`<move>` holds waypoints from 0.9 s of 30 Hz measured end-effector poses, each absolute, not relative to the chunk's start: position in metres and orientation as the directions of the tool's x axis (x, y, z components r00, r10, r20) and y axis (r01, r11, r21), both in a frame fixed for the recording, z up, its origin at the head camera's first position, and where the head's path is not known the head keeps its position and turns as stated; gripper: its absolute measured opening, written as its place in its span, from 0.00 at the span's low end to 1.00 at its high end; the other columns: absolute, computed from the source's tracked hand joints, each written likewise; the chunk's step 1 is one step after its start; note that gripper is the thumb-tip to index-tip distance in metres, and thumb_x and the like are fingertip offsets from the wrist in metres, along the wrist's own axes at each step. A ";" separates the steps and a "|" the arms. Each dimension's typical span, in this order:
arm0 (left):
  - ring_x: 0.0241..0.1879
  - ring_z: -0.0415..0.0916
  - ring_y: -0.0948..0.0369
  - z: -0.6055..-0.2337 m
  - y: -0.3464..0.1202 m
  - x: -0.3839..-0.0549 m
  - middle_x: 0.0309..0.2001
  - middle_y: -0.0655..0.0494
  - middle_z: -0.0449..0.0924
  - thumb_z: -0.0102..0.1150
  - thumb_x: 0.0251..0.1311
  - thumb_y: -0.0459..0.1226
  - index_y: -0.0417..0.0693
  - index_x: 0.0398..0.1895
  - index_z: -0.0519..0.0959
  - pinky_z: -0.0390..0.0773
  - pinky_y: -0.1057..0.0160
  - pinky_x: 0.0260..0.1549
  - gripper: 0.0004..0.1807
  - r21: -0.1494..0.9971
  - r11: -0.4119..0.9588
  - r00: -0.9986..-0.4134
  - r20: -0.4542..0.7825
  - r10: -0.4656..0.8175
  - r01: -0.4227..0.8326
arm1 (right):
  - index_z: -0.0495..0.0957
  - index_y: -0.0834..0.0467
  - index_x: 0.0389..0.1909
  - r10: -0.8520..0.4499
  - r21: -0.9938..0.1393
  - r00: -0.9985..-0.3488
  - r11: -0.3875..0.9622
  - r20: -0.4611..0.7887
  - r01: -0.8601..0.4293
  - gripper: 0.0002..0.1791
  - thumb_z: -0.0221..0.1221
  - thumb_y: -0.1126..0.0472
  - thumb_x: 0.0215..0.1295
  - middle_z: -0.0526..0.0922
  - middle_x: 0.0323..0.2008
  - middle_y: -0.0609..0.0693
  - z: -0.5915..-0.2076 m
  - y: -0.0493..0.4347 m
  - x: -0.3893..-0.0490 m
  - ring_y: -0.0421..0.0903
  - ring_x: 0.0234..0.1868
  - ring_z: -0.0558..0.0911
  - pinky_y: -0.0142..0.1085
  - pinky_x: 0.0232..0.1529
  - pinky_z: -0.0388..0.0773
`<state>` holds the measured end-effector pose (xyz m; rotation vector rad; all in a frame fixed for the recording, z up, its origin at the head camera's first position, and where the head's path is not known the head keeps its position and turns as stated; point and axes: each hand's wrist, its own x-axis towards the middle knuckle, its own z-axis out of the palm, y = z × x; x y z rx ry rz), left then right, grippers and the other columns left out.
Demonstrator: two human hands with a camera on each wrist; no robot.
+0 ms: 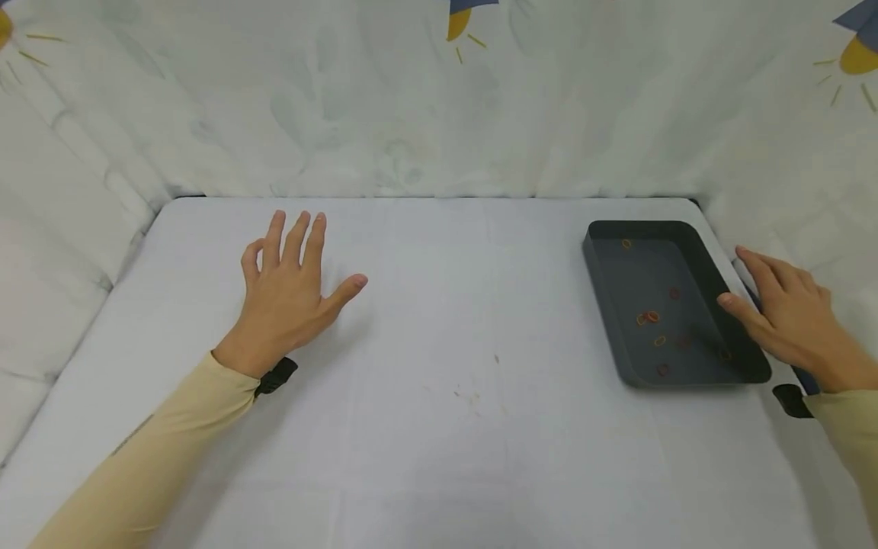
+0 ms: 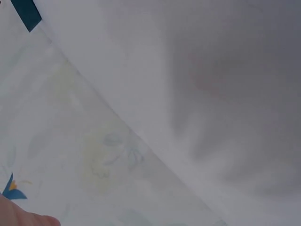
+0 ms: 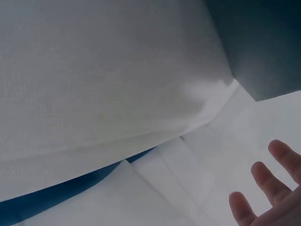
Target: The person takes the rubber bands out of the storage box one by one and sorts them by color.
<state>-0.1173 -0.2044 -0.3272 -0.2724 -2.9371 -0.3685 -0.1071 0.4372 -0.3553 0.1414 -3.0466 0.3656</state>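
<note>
My left hand [image 1: 284,293] hovers over the left part of the table with its fingers spread and nothing in it. At the right, a dark grey rectangular tray [image 1: 607,305] lies on the table with several small rubber bands [image 1: 652,316] scattered on its bottom. My right hand [image 1: 796,313] is beside the tray's right wall, and its thumb overlaps the rim in the head view. In the right wrist view, the fingers [image 3: 270,181] are apart and hold nothing, near the outer side of the tray [image 3: 263,47].
A white cloth covers the table [image 1: 439,442], with a few small brownish marks [image 1: 469,398] near the middle. White patterned curtains [image 1: 411,107] close in the back and both sides. Right of the table edge, a dark blue strip [image 3: 61,190] shows below the cloth.
</note>
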 end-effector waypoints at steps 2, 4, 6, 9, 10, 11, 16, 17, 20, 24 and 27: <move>0.85 0.32 0.40 -0.326 -0.198 -0.119 0.83 0.39 0.47 0.42 0.67 0.72 0.49 0.85 0.42 0.40 0.32 0.72 0.56 0.229 0.949 -0.967 0.189 0.174 0.215 | 0.40 0.54 0.84 -0.081 -0.230 -0.994 0.968 0.071 -0.095 0.42 0.45 0.40 0.80 0.49 0.78 0.75 -0.355 0.439 -0.108 0.84 0.74 0.49 0.79 0.60 0.44; 0.84 0.33 0.40 -0.325 -0.190 -0.121 0.83 0.41 0.48 0.42 0.67 0.72 0.49 0.85 0.41 0.41 0.33 0.72 0.55 0.230 0.944 -0.961 0.197 0.192 0.236 | 0.40 0.56 0.84 -0.082 -0.226 -0.995 0.969 0.063 -0.094 0.43 0.44 0.40 0.81 0.48 0.78 0.76 -0.355 0.441 -0.109 0.84 0.73 0.49 0.80 0.60 0.44; 0.84 0.35 0.40 -0.325 -0.181 -0.123 0.83 0.43 0.48 0.42 0.68 0.72 0.49 0.85 0.41 0.41 0.34 0.72 0.55 0.228 0.939 -0.956 0.205 0.212 0.257 | 0.40 0.58 0.84 -0.081 -0.227 -0.995 0.969 0.058 -0.093 0.43 0.43 0.40 0.81 0.48 0.78 0.77 -0.355 0.443 -0.109 0.85 0.73 0.50 0.80 0.59 0.45; 0.84 0.36 0.40 -0.323 -0.169 -0.127 0.84 0.44 0.48 0.43 0.68 0.71 0.50 0.85 0.40 0.43 0.35 0.72 0.55 0.222 0.931 -0.946 0.216 0.243 0.290 | 0.40 0.61 0.83 -0.084 -0.237 -0.995 0.967 0.051 -0.094 0.43 0.43 0.41 0.81 0.48 0.78 0.77 -0.355 0.445 -0.111 0.84 0.73 0.49 0.81 0.59 0.45; 0.84 0.37 0.40 -0.322 -0.164 -0.128 0.84 0.44 0.48 0.43 0.68 0.71 0.50 0.85 0.40 0.43 0.35 0.72 0.55 0.222 0.928 -0.943 0.218 0.253 0.300 | 0.40 0.61 0.83 -0.083 -0.239 -0.995 0.967 0.052 -0.093 0.43 0.43 0.41 0.81 0.48 0.77 0.77 -0.356 0.445 -0.111 0.84 0.73 0.49 0.81 0.60 0.45; 0.84 0.37 0.40 -0.322 -0.160 -0.129 0.84 0.44 0.48 0.43 0.68 0.71 0.50 0.85 0.40 0.43 0.35 0.72 0.55 0.219 0.925 -0.940 0.218 0.264 0.310 | 0.40 0.62 0.83 -0.078 -0.240 -0.996 0.967 0.050 -0.088 0.44 0.43 0.40 0.81 0.48 0.77 0.78 -0.356 0.445 -0.111 0.84 0.73 0.49 0.82 0.60 0.45; 0.84 0.40 0.41 -0.323 -0.141 -0.131 0.84 0.44 0.49 0.42 0.67 0.73 0.50 0.85 0.42 0.44 0.37 0.73 0.55 0.216 0.913 -0.931 0.204 0.303 0.345 | 0.42 0.67 0.82 -0.071 -0.230 -0.997 0.970 0.028 -0.076 0.47 0.46 0.40 0.79 0.50 0.75 0.81 -0.358 0.445 -0.112 0.84 0.70 0.54 0.80 0.61 0.50; 0.84 0.41 0.41 -0.323 -0.138 -0.131 0.84 0.44 0.49 0.41 0.67 0.73 0.50 0.85 0.42 0.44 0.37 0.73 0.55 0.217 0.912 -0.931 0.198 0.308 0.348 | 0.42 0.68 0.81 -0.071 -0.230 -0.997 0.970 0.021 -0.074 0.47 0.47 0.40 0.79 0.51 0.74 0.82 -0.359 0.445 -0.112 0.85 0.69 0.54 0.79 0.61 0.51; 0.84 0.42 0.42 -0.323 -0.128 -0.132 0.83 0.45 0.50 0.41 0.68 0.72 0.50 0.85 0.43 0.44 0.38 0.74 0.54 0.222 0.908 -0.930 0.186 0.317 0.355 | 0.43 0.70 0.81 -0.072 -0.234 -0.997 0.970 0.005 -0.071 0.47 0.48 0.41 0.79 0.52 0.72 0.83 -0.360 0.445 -0.111 0.85 0.67 0.56 0.78 0.61 0.52; 0.84 0.42 0.42 -0.325 -0.116 -0.133 0.83 0.46 0.51 0.41 0.68 0.72 0.50 0.85 0.43 0.45 0.39 0.74 0.54 0.219 0.904 -0.926 0.179 0.333 0.368 | 0.44 0.70 0.80 -0.055 -0.215 -0.998 0.975 -0.017 -0.050 0.48 0.48 0.39 0.78 0.54 0.71 0.83 -0.361 0.444 -0.111 0.84 0.66 0.57 0.78 0.60 0.52; 0.84 0.42 0.43 -0.326 -0.107 -0.133 0.83 0.46 0.52 0.40 0.68 0.73 0.50 0.85 0.44 0.45 0.40 0.75 0.54 0.210 0.900 -0.921 0.170 0.351 0.381 | 0.46 0.70 0.80 -0.050 -0.187 -0.998 0.981 -0.036 -0.043 0.47 0.47 0.38 0.78 0.56 0.70 0.82 -0.361 0.443 -0.111 0.83 0.65 0.58 0.78 0.56 0.54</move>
